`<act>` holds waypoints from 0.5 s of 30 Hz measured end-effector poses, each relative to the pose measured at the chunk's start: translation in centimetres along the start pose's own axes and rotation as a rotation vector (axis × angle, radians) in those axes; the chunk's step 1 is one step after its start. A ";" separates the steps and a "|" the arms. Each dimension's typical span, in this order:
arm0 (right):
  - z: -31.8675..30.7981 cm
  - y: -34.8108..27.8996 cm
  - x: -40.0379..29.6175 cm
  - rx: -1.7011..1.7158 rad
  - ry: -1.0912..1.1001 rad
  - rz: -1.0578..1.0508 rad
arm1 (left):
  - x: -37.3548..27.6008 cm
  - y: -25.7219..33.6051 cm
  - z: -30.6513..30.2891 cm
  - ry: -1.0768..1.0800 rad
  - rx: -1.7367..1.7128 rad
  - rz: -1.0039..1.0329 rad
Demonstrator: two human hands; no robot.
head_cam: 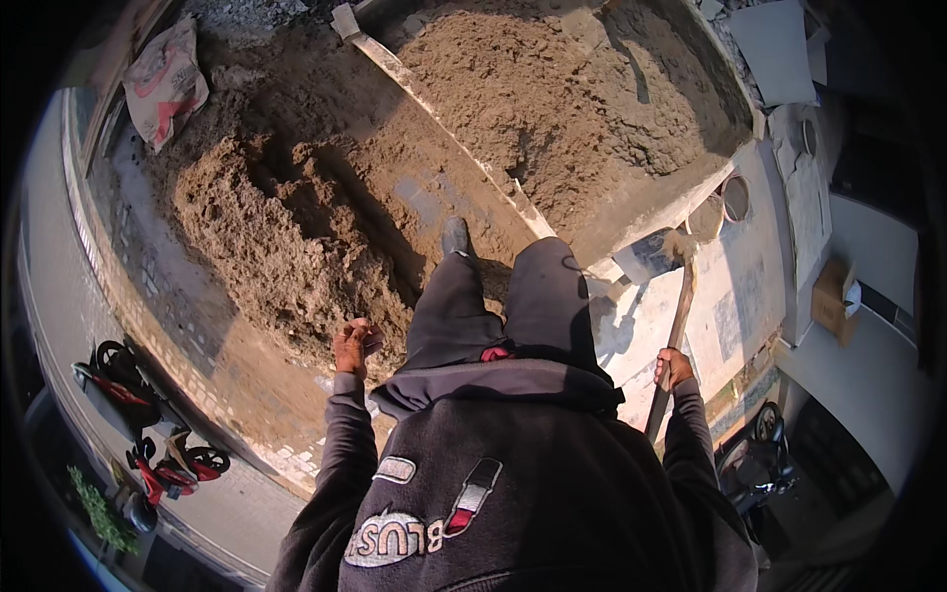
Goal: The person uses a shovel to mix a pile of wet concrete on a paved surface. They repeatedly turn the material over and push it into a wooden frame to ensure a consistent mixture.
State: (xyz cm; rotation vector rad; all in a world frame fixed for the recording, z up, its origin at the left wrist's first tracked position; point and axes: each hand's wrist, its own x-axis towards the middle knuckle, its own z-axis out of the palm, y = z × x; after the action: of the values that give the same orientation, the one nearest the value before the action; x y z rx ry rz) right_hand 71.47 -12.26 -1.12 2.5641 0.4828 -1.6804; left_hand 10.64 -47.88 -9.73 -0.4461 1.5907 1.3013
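My right hand (673, 368) grips the wooden handle (683, 300) of a long-handled tool on my right side. Its dirt-caked head (677, 244) is at the far end, and I cannot tell whether it is a hoe or a shovel. On the other side, my left hand (358, 346) hangs with loosely bent fingers and nothing visible in it. It appears over the near edge of a heap of brown sand (274, 244). One grey boot (456, 235) stands on sandy ground between that heap and a low board (444, 133). My right knee is raised, and that foot is hidden.
Past the board, a walled box (740, 152) holds sand and wet-looking mortar (629, 111). Two round buckets (735, 197) (705, 220) stand beside its wall. A cement sack (166, 83) lies far left. Motorcycles (159, 444) are parked at left, another motorcycle (762, 459) at right.
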 end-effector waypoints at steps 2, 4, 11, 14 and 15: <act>-0.1 0.1 0.5 -0.006 0.003 0.007 | 0.3 -0.4 -0.4 0.006 0.028 -0.022; 0.0 0.0 0.7 -0.004 -0.002 0.002 | 1.0 -1.5 -1.2 0.005 0.034 -0.043; 0.2 0.6 0.2 0.038 -0.045 -0.029 | 1.8 -3.5 -4.3 -0.019 0.015 -0.152; -0.9 0.6 1.0 0.031 -0.031 -0.034 | 1.5 -2.7 -4.3 0.021 0.098 -0.127; -1.0 0.5 0.8 0.037 -0.028 -0.040 | 1.3 -2.3 -4.0 0.028 0.131 -0.121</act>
State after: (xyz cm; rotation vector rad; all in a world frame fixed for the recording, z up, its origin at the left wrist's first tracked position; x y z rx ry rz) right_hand 72.82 -12.35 -1.49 2.5690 0.5101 -1.7525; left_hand 10.05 -51.91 -12.32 -0.4731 1.6357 1.0969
